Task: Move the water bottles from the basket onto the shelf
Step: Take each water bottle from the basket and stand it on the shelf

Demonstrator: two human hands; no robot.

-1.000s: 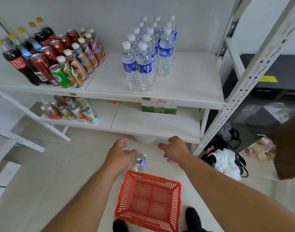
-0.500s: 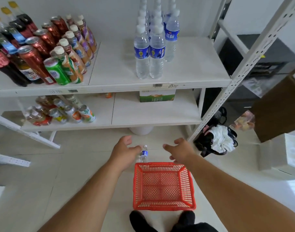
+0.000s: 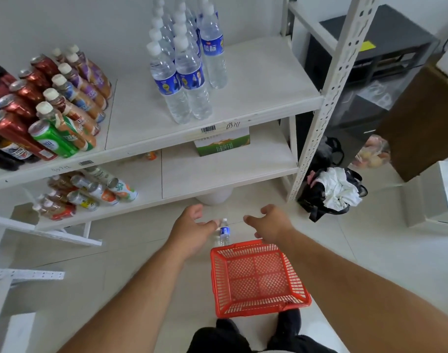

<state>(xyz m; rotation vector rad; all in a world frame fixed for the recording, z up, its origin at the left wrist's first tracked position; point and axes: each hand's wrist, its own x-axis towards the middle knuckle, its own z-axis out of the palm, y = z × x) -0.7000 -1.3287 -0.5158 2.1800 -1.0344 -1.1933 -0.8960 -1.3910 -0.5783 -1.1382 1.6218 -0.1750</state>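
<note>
A red plastic basket sits on the floor in front of my feet and holds nothing. Just beyond its far rim a single water bottle with a blue label stands on the floor tiles. My left hand hovers to the left of that bottle, fingers apart. My right hand hovers to its right, above the basket's far corner, also with fingers apart. Several water bottles with white caps stand in rows on the white upper shelf.
Cans and soft-drink bottles fill the shelf's left part. The lower shelf carries a green carton and more cans. A perforated upright marks the shelf's right end, with black bags and white cloth beside it.
The view has tilted down and leftward, so the basket now appears further right. Both hands have stayed apart on either side of the floor bottle, holding nothing.
</note>
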